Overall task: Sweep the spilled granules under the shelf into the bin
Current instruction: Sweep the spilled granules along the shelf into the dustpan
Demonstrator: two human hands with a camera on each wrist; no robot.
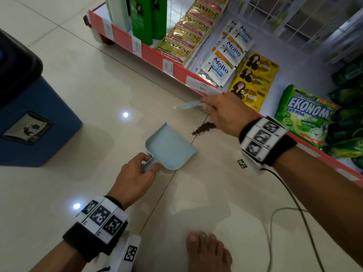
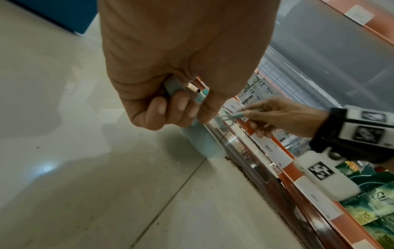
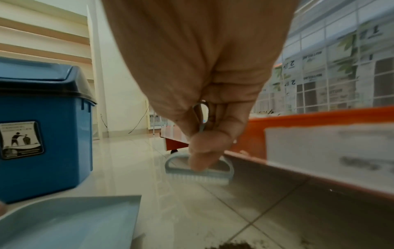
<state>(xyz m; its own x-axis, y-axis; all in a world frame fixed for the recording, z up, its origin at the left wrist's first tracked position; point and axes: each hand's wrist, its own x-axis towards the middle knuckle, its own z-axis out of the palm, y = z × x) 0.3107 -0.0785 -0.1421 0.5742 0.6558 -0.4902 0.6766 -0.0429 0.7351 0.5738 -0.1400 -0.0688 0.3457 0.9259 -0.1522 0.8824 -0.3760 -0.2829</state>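
A small pile of dark brown granules lies on the tiled floor by the red shelf edge; more granules trail along the shelf base. My left hand grips the handle of a light blue dustpan, which rests on the floor with its mouth facing the pile. My right hand holds a light blue hand brush just past the pile, close to the shelf. In the right wrist view the brush has its bristles down on the floor. A blue bin with a black lid stands at the left.
The low shelf holds shampoo bottles, sachet strips and green detergent bags. A cable runs from my right wrist across the floor. A bare foot stands near the bottom edge.
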